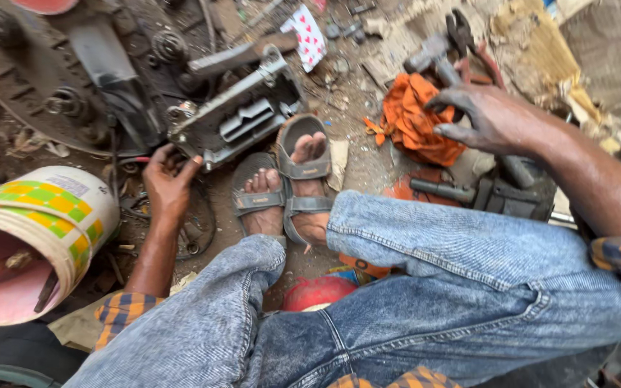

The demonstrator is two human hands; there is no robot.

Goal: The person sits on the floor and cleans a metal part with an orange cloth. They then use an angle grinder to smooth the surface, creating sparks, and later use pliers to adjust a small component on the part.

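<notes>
Two hands work on opposite sides of a seated person's crossed legs, seen from the head camera. Left hand [169,181] rests at the lower edge of a grey metal housing [242,115], fingers curled against its corner and the greasy parts beneath; whether they clamp anything cannot be told, since the fingertips are partly hidden. The housing lies on the dirt floor [353,162], touching a large dark machine body [73,79] and just beyond the sandalled feet [289,187]. Right hand [486,118] hangs open, fingers spread and apart, over an orange rag [411,118]; it grips nothing, though the fingertips look to brush the cloth. Near that hand lie a hammer [433,57] and pliers [465,36], and just below the wrist sits a dark metal block [512,194] with a protruding rod.

As a judgement, the step in hand is steadying the housing with the left hand while the right reaches for the rag or a tool beside it. The next move calls for closing the right fingers on one item only, as rag, hammer and pliers lie crowded together, and for keeping the left hand firm so the housing does not shift on loose ground. A bucket [34,237] lies tipped at the left.
</notes>
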